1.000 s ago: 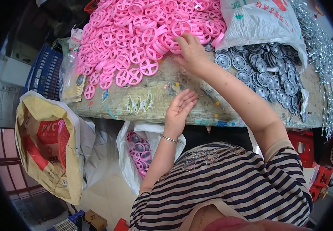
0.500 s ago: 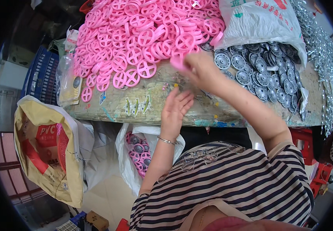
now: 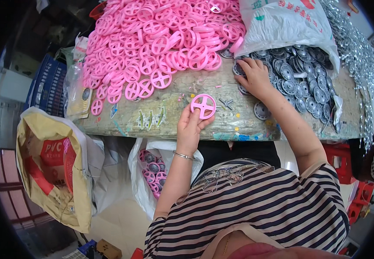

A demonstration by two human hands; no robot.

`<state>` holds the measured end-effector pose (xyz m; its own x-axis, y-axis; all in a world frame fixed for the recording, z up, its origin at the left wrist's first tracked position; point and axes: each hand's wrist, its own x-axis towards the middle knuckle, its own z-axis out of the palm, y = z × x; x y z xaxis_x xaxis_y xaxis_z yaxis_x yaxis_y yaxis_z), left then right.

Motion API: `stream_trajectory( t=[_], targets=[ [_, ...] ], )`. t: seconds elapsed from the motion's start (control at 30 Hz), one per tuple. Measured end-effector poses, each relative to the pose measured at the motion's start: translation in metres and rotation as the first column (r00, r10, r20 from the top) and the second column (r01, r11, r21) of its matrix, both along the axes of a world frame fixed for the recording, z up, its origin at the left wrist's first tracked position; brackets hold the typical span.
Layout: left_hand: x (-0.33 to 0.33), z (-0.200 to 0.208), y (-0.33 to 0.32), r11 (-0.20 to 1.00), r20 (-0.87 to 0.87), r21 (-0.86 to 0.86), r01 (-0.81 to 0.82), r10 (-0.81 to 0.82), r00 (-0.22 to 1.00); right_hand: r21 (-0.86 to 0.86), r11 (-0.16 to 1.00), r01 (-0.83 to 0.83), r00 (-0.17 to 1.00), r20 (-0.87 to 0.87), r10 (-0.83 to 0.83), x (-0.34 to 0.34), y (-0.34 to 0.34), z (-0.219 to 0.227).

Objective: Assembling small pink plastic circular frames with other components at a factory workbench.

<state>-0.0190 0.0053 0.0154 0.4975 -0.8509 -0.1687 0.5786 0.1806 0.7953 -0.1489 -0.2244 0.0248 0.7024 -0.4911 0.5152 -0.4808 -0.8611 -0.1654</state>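
My left hand [image 3: 191, 125] pinches a pink four-spoked wheel ring [image 3: 203, 106] upright between thumb and fingers, above the near edge of the table. At the left end of the grey disc pile [image 3: 299, 84], my right hand [image 3: 256, 77] is open, its fingers apart. Its thumb and forefinger straddle one grey ridged disc [image 3: 239, 70], which still lies among the others. Part of that disc is covered by the fingers. A large heap of pink rings [image 3: 152, 43] spreads over the far left and middle of the table.
A single grey disc [image 3: 262, 111] lies below my right forearm, and small grey pins [image 3: 226, 103] lie beside the held ring. A white plastic bag [image 3: 286, 28] backs the discs. Below the table edge, another white bag [image 3: 137, 185] contains pink-and-grey wheels, beside a tan sack [image 3: 57, 216].
A pink ring has passed from my right hand to my left, which has closed on it. My right hand has moved right, onto the grey discs.
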Motion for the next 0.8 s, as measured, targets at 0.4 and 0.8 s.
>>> stream_trajectory(
  t=[0.4,0.8],
  targets=[
    [-0.001,-0.004,0.002,1.000,0.081,-0.006,-0.005,0.006,0.997,0.822,0.501,-0.271,0.962,0.255,0.102,0.018,0.074,0.043],
    [0.000,-0.002,0.001,0.996,0.045,-0.045,0.082,-0.080,0.996,0.903,0.234,-0.361,0.930,0.331,0.158,0.027,0.099,0.018]
  ],
)
